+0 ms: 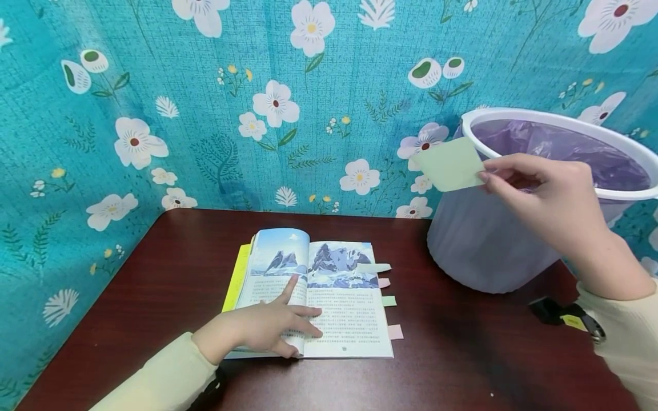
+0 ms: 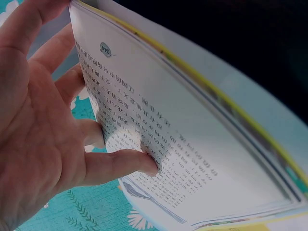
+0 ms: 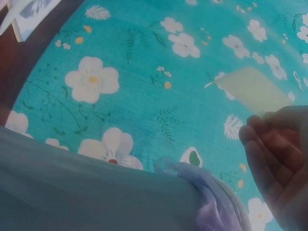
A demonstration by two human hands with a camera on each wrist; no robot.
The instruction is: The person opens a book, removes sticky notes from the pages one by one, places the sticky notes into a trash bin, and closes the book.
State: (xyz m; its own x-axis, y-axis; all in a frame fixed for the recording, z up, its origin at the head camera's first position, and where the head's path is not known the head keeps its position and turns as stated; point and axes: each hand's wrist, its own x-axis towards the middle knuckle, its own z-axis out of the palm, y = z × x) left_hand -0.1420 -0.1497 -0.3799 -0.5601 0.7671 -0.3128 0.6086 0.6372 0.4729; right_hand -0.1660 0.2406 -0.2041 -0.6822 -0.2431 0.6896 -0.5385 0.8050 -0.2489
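An open book (image 1: 349, 325) with mountain pictures lies on the dark table. My left hand (image 1: 262, 328) rests on its left page near the spine, fingers spread; in the left wrist view the thumb (image 2: 122, 164) touches the printed page (image 2: 159, 120). Up at the right, my right hand (image 1: 550, 200) pinches a pale green sticky note (image 1: 452, 164) by one edge between thumb and fingertips. The note is held in the air just left of the trash bin's rim (image 1: 560, 120). In the right wrist view the same note (image 3: 252, 89) appears beyond the fingers.
A grey trash bin (image 1: 478, 245) with a purple liner (image 1: 555, 142) stands at the table's back right. Several coloured tabs, among them a green one (image 1: 389, 301), stick out from the book's right edge. Behind the table (image 1: 169, 302) hangs a teal floral cloth (image 1: 205, 114).
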